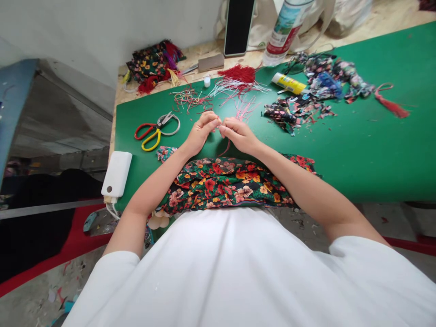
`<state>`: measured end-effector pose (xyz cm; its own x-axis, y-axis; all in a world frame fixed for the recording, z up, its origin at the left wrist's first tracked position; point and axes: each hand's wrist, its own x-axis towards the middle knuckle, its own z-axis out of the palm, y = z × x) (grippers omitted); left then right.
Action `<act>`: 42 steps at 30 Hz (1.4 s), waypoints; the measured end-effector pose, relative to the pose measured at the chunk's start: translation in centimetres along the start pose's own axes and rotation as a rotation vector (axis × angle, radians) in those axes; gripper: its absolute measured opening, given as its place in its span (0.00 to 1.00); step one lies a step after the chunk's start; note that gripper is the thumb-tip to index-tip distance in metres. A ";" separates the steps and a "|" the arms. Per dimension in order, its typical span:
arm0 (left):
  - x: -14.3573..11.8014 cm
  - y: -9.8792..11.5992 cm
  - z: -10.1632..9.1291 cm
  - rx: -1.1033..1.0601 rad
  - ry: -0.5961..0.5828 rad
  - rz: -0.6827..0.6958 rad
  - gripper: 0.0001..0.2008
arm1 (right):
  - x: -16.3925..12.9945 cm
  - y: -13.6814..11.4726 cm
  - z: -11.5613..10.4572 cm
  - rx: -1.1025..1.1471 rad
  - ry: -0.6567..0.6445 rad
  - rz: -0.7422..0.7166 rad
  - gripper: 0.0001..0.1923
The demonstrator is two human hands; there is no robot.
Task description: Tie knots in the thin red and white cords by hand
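Observation:
My left hand (200, 131) and my right hand (241, 135) meet over the green table top, fingertips pinched together and nearly touching. Between them they grip a thin reddish cord (227, 148), whose tail hangs below the right fingers; the part inside the pinch is mostly hidden. Just beyond the hands lie pink cut cords (244, 109), a bundle of red and white threads (238, 77) and a pile of short brown-red cord loops (190, 98). Folded floral fabric (218, 181) lies along the near edge, under my forearms.
Left of my hands are scissors (158, 129) with red and yellow handles and a white power bank (117, 174). Fabric scraps (296, 111), a yellow glue tube (289, 84) and a red tassel (391, 102) lie right. A bottle (286, 34) and a phone (239, 27) stand behind.

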<state>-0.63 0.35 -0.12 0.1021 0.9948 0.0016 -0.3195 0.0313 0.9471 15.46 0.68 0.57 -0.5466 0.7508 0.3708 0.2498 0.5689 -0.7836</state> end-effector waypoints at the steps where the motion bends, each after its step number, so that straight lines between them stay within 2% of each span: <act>1: 0.0 0.2 0.1 -0.047 0.016 -0.038 0.04 | 0.0 0.0 -0.1 -0.033 0.012 -0.009 0.28; 6: 0.1 0.9 0.0 -0.235 0.141 -0.152 0.07 | -0.2 0.3 -0.4 -0.343 0.012 -0.095 0.26; 10: 0.4 1.1 -0.4 -0.310 0.210 -0.186 0.05 | -0.4 0.4 -0.5 -0.529 -0.094 -0.180 0.22; 12: 0.4 1.2 -0.3 -0.327 0.223 -0.197 0.03 | -0.4 0.3 -0.6 -0.559 -0.157 -0.218 0.21; 18: 0.1 1.8 0.6 -0.300 0.190 -0.267 0.09 | -0.4 -0.1 -0.6 -0.613 -0.286 -0.245 0.21; 20: 0.0 1.9 0.7 -0.292 0.183 -0.275 0.09 | -0.4 0.0 -0.6 -0.629 -0.241 -0.194 0.20; 25: 0.0 1.8 0.7 -0.273 0.149 -0.276 0.09 | -0.4 0.8 -0.7 -0.657 0.017 0.046 0.16; 30: 0.0 1.5 0.6 -0.254 0.110 -0.249 0.09 | -0.5 1.7 -0.7 -0.697 0.059 0.185 0.13; 35: -0.1 1.4 0.6 -0.233 0.072 -0.228 0.09 | -0.6 2.7 -0.4 -0.653 0.041 0.206 0.13; 42: 0.0 1.3 0.5 -0.173 0.082 -0.250 0.08 | -0.7 4.3 0.2 -0.584 0.160 0.110 0.10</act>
<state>-0.57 0.36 1.30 0.1237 0.9586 -0.2565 -0.4504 0.2846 0.8463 16.76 2.55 -3.20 -0.3775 0.8310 0.4086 0.7195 0.5410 -0.4355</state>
